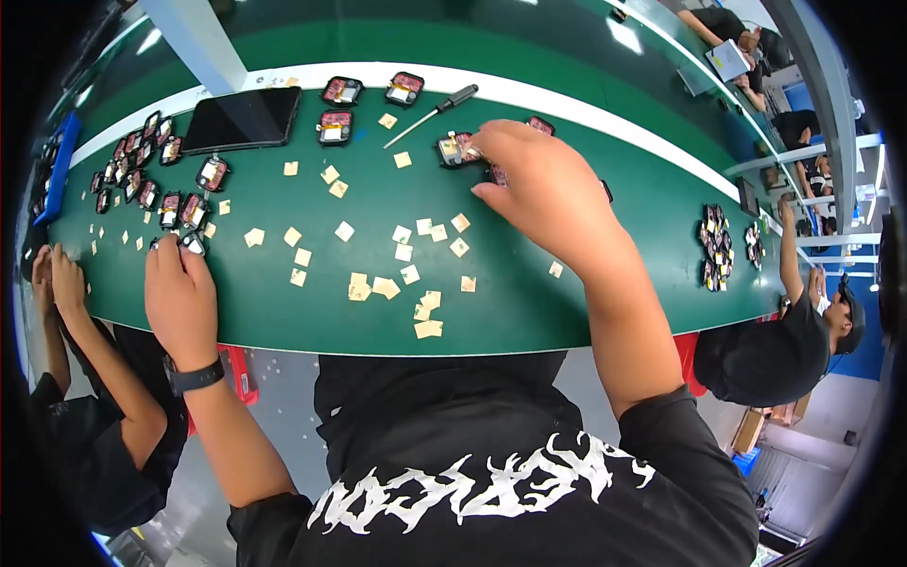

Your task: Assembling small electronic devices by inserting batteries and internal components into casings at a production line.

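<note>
Black modules point(450, 151) under spread right hand point(553, 194), others by left hand point(181, 307), left grip unclear

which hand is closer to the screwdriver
Right. The right hand is just below and right of the screwdriver; the left hand is far to its lower left.

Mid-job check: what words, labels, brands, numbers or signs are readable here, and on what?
Black shirt: large, stylised white lettering across it, upside down in this view; not copied out here.
Small black-cased units: any print is too small to read.
Cream squares: some bear green marks, too small to make out.
Dark tablet-like panel: no readable text.
</note>
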Motion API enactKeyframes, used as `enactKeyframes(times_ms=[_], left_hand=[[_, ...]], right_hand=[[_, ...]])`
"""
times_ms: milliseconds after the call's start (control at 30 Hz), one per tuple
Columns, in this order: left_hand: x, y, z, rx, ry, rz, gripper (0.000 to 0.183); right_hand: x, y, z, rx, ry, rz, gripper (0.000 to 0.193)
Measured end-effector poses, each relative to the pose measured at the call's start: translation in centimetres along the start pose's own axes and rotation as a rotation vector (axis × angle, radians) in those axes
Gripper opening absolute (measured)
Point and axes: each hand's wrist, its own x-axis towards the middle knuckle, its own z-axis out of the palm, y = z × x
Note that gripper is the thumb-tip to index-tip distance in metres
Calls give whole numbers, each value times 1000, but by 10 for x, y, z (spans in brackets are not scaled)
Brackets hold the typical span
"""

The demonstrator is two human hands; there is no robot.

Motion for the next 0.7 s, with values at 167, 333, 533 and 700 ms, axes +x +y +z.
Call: enactKeyframes(times_ms=[167,333,533,700], left_hand=[[18,-1,-7,113,133,45,28],[-21,65,-30,-624,13,-71,21],[-75,161,-31,-1987,-663,-302,62],[-61,167,-25,-2320,-1052,-771,44]], right_hand=[[29,7,16,-83,-235,-70,37],[31,1,18,-44,-232,-22,37],[-5,-62,1,897,-204,236,35],[-44,-49,8,982,-47,435,20]])
